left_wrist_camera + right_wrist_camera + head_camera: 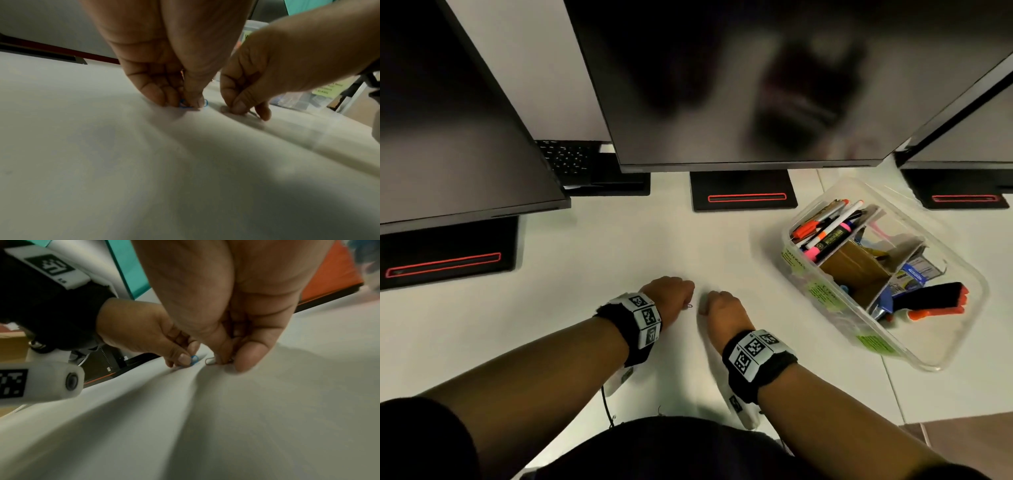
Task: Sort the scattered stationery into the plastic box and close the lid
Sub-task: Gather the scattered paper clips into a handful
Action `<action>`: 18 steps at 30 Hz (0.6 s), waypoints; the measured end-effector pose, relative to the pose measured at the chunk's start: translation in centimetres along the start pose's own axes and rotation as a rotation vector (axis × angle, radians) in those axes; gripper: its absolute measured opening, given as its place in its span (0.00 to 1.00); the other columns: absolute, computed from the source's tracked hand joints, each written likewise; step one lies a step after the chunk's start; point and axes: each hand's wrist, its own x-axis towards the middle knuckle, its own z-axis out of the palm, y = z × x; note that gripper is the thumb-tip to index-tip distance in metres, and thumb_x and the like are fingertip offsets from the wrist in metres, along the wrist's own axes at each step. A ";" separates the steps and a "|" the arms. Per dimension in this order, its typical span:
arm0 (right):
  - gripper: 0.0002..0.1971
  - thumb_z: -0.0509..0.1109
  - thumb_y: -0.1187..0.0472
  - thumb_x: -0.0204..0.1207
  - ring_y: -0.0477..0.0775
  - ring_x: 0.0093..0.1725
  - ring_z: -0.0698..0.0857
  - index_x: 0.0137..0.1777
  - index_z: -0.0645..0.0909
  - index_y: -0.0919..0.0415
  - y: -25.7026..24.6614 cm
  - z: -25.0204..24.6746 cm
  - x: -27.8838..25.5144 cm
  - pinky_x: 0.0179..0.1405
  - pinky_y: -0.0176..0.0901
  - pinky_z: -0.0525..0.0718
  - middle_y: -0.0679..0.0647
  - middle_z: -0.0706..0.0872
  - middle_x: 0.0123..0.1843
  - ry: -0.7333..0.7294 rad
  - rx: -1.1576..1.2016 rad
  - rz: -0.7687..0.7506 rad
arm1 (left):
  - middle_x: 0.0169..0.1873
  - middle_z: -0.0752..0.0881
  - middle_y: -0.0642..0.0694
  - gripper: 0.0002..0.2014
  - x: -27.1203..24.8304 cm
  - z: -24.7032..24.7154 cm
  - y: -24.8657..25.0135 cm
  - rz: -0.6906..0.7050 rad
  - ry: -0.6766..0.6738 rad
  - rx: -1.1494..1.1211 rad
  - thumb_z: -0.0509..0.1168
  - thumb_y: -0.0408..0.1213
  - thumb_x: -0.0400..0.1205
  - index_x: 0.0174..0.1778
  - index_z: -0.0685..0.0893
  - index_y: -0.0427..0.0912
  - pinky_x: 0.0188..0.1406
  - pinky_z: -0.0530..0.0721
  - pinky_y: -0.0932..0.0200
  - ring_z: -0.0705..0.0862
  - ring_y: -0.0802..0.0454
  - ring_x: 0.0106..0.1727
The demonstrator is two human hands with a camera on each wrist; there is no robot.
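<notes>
My left hand point(686, 297) and right hand point(704, 306) are side by side on the white desk point(619, 246), fingers curled and tips down. Thumb and fingers of my left hand point(185, 102) pinch a blue paper clip point(204, 102) against the desk; the same blue paper clip point(194, 359) shows in the right wrist view. There my right hand point(228, 361) pinches a silver paper clip point(210, 361), one end sticking out towards the left hand. The clear plastic box point(914, 363) stands open on the right, holding markers point(832, 229), cardboard and a black-and-orange tool point(935, 301).
Three dark monitors point(722, 85) hang over the back of the desk on black bases point(743, 192) with red-lit slots. A desk seam point(893, 387) runs under the box. The desk's front edge lies close to my body.
</notes>
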 end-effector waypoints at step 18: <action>0.13 0.65 0.72 0.75 0.61 0.43 0.87 0.32 0.79 0.58 14.8 -21.0 -5.3 0.53 0.51 0.87 0.61 0.88 0.42 0.586 0.428 0.249 | 0.39 0.83 0.52 0.09 5.5 -10.4 19.4 0.267 0.417 -0.366 0.64 0.30 0.77 0.46 0.86 0.47 0.48 0.84 0.57 0.82 0.52 0.41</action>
